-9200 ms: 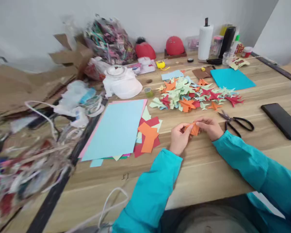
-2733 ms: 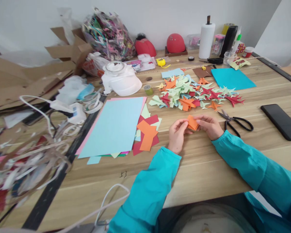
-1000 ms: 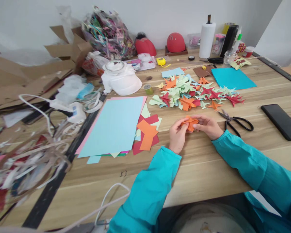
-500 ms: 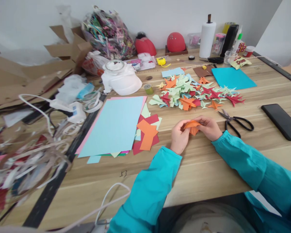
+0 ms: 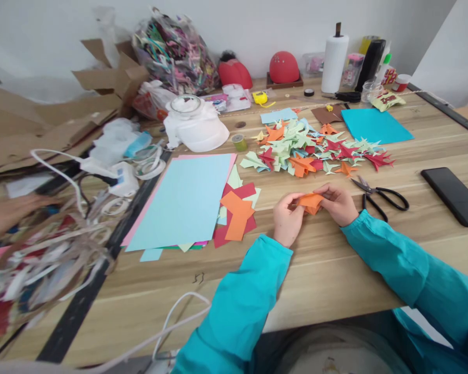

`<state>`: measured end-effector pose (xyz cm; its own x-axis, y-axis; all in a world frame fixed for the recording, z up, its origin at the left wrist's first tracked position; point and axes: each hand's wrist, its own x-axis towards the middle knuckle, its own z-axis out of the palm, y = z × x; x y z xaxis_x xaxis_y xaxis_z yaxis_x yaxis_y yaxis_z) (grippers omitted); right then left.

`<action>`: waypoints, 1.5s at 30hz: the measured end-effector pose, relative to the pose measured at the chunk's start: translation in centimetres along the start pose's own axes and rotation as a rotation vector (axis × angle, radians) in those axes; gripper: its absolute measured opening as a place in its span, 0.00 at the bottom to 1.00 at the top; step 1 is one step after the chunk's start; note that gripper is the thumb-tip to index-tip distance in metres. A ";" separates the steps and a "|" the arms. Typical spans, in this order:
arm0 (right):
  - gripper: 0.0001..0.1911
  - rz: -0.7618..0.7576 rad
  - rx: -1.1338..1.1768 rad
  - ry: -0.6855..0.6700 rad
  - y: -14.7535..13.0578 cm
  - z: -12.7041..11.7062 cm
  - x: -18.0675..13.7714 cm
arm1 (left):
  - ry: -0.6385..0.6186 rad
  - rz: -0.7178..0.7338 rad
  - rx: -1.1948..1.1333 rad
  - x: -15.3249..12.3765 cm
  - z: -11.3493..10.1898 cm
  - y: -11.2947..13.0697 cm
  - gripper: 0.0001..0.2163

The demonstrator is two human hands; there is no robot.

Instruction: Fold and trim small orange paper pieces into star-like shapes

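The left hand (image 5: 287,221) and right hand (image 5: 338,204) are pinching the orange paper (image 5: 311,201) between them, over the table (image 5: 320,280). Its long axis is running left to right, a tip pointing nearward.

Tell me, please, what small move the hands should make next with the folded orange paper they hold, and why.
Probably press the folded orange paper along its creases: the left hand and right hand both pinch it, and its layers appear to stand open rather than flat.
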<state>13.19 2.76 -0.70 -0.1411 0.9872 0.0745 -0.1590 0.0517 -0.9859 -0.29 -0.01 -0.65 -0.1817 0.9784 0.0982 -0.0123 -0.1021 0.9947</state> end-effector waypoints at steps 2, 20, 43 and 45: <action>0.14 -0.010 -0.012 0.006 -0.1 -0.1 0.0 | -0.004 0.034 0.024 0.0 -0.1 0.0 0.06; 0.11 -0.018 -0.188 -0.165 -0.3 0.0 -0.3 | -0.120 0.200 0.064 0.0 -0.2 1.2 0.07; 0.11 0.013 -0.165 -0.189 -0.1 -0.2 -0.1 | -0.128 0.088 -0.073 -0.3 -0.3 1.7 0.10; 0.11 0.006 -0.174 -0.190 -0.1 -0.2 -0.1 | -0.127 0.107 -0.046 -0.3 -0.3 1.7 0.08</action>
<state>13.41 2.68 -0.59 -0.3256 0.9422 0.0791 0.0110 0.0875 -0.9961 -0.52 -0.48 1.00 -0.0591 0.9760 0.2098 -0.0453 -0.2126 0.9761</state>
